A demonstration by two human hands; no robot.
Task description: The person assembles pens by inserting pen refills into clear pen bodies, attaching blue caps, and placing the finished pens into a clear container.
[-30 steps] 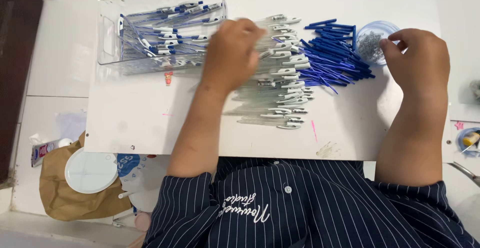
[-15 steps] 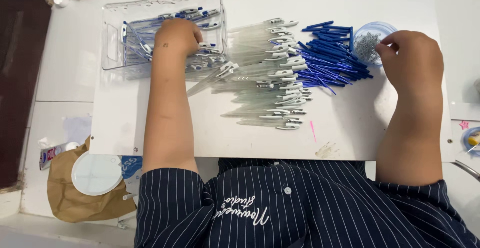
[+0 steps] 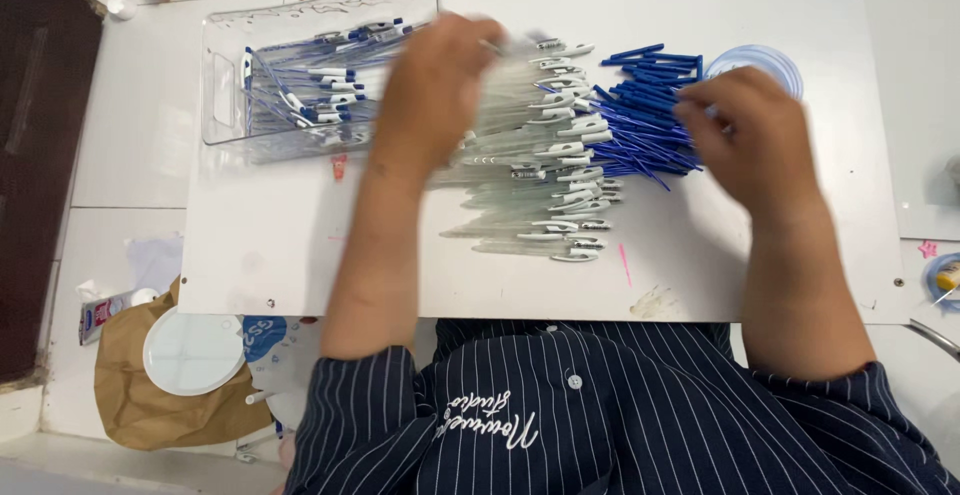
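Observation:
A pile of clear pen barrels with white clips (image 3: 545,170) lies on the white board (image 3: 300,255). Beside it on the right is a heap of blue refills (image 3: 640,115). My left hand (image 3: 430,90) is blurred and hovers over the pile's upper left part, between the pile and a clear plastic tray (image 3: 225,85) of assembled pens. I cannot make out anything in its fingers. My right hand (image 3: 750,140) rests over the right end of the blue refills with its fingers bent together at their tips. Whatever it pinches is hidden.
A small round clear container (image 3: 770,60) stands behind my right hand. Left of the board, on the tiled floor, lie a brown paper bag (image 3: 130,395) and a white round lid (image 3: 190,350). A dark panel (image 3: 30,155) runs along the left edge.
My left hand went from the barrel pile to the tray, then came back right over the pile. My right hand shifted left from the round container onto the refills.

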